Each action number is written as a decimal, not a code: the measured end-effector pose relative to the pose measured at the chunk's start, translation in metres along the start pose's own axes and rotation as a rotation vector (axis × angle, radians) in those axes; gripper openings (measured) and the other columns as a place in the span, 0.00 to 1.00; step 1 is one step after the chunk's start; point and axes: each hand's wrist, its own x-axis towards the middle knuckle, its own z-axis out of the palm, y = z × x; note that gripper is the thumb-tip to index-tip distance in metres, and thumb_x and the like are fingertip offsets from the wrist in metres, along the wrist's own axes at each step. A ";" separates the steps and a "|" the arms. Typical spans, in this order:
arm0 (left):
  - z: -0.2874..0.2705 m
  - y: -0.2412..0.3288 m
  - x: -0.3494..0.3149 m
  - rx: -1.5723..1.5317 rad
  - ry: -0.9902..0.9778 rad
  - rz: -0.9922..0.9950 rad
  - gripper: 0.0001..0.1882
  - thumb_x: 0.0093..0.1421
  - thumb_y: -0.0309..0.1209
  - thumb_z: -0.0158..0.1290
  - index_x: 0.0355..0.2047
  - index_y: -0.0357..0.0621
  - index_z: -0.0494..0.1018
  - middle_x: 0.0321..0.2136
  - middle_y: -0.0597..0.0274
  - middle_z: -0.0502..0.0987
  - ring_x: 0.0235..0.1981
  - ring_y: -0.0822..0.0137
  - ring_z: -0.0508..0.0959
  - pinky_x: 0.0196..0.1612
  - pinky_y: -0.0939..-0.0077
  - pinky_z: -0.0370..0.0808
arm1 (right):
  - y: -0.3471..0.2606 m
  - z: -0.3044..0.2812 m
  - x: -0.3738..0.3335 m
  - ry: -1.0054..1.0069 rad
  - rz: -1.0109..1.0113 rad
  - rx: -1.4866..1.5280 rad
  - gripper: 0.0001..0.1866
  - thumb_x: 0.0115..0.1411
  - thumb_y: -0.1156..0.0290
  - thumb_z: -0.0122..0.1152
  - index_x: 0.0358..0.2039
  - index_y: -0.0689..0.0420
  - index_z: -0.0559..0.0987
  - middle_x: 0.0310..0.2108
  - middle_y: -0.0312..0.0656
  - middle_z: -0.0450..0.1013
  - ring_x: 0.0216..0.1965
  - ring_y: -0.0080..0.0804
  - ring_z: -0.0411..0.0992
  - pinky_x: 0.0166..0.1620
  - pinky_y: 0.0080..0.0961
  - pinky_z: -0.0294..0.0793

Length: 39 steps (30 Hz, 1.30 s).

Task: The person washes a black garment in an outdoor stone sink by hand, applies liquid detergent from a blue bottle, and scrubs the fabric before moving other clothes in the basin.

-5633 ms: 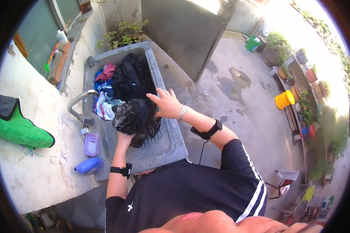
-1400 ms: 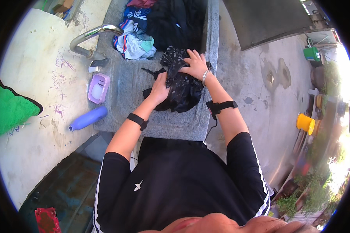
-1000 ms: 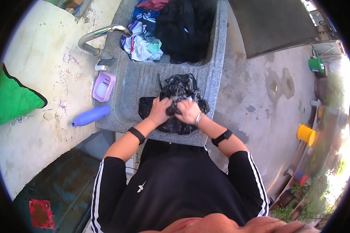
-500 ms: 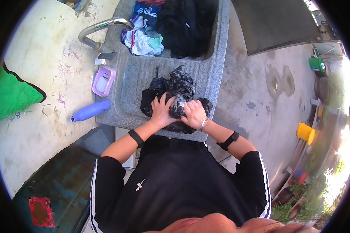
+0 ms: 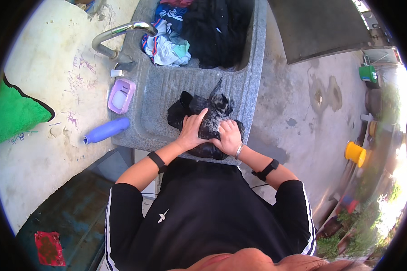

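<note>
A wet black garment (image 5: 211,118), streaked with whitish suds, lies bunched on the ribbed washboard (image 5: 176,80) of a grey stone sink. My left hand (image 5: 193,131) presses on its near left part, fingers close together and thumb toward the right hand. On the near right part, my right hand (image 5: 230,137) has its fingers curled into the cloth. Both thumbs nearly meet over the fabric. Folds hide some of the fingertips. One loose strip of the garment points away toward the basin.
Dark, white and blue clothes (image 5: 169,49) fill the far basin below a curved metal tap (image 5: 124,29). Left of the washboard are a purple soap dish (image 5: 121,95) with white soap and a blue-violet bottle (image 5: 106,130) on its side. Green cloth (image 5: 20,110) lies far left.
The garment has been pushed into a different bunch, its strip now on the right. My left fingers have drawn together from a spread. The right hand has shifted slightly nearer to me.
</note>
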 end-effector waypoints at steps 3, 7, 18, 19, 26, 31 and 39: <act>0.014 -0.039 0.041 0.086 0.209 -0.044 0.31 0.43 0.43 0.62 0.45 0.44 0.68 0.34 0.51 0.71 0.44 0.49 0.69 0.43 0.60 0.68 | 0.004 -0.010 0.068 -0.326 0.361 -0.012 0.25 0.47 0.55 0.59 0.39 0.62 0.72 0.37 0.52 0.72 0.43 0.45 0.70 0.47 0.41 0.64; -0.019 -0.028 0.083 0.229 0.268 -0.160 0.32 0.45 0.50 0.61 0.47 0.45 0.69 0.52 0.47 0.62 0.50 0.46 0.65 0.50 0.55 0.65 | 0.038 -0.025 0.118 0.119 0.237 0.114 0.28 0.47 0.50 0.59 0.43 0.57 0.70 0.36 0.52 0.72 0.43 0.48 0.70 0.49 0.38 0.64; -0.009 0.007 0.008 0.195 -0.093 0.079 0.53 0.30 0.50 0.68 0.58 0.60 0.56 0.45 0.50 0.65 0.51 0.47 0.65 0.57 0.38 0.49 | -0.011 -0.019 0.008 0.176 -0.015 0.066 0.34 0.43 0.51 0.65 0.43 0.64 0.68 0.35 0.49 0.70 0.40 0.45 0.68 0.47 0.40 0.61; 0.004 0.006 0.005 0.274 0.012 0.125 0.45 0.32 0.48 0.68 0.53 0.58 0.63 0.43 0.52 0.67 0.48 0.51 0.67 0.56 0.42 0.53 | -0.009 -0.005 -0.005 0.154 -0.019 0.011 0.35 0.42 0.53 0.65 0.45 0.65 0.67 0.35 0.49 0.70 0.39 0.44 0.69 0.45 0.40 0.63; -0.025 0.000 0.099 0.139 0.027 -0.311 0.38 0.39 0.53 0.63 0.47 0.46 0.68 0.54 0.48 0.61 0.56 0.47 0.60 0.52 0.48 0.60 | 0.040 -0.047 0.120 0.022 0.252 -0.113 0.21 0.45 0.50 0.62 0.30 0.54 0.76 0.39 0.51 0.72 0.44 0.47 0.68 0.46 0.46 0.64; -0.046 0.021 0.033 0.316 -0.269 -0.237 0.47 0.30 0.56 0.67 0.50 0.47 0.66 0.62 0.41 0.43 0.64 0.40 0.40 0.56 0.30 0.43 | 0.010 -0.042 0.034 0.115 -0.031 -0.026 0.28 0.38 0.50 0.67 0.37 0.54 0.75 0.52 0.57 0.60 0.49 0.50 0.63 0.51 0.44 0.61; -0.022 -0.035 0.089 0.237 0.105 -0.202 0.33 0.36 0.41 0.64 0.43 0.41 0.68 0.31 0.45 0.75 0.35 0.43 0.74 0.43 0.57 0.71 | 0.025 -0.031 0.133 0.035 0.284 -0.074 0.29 0.48 0.54 0.60 0.42 0.62 0.65 0.27 0.53 0.74 0.30 0.49 0.74 0.35 0.37 0.73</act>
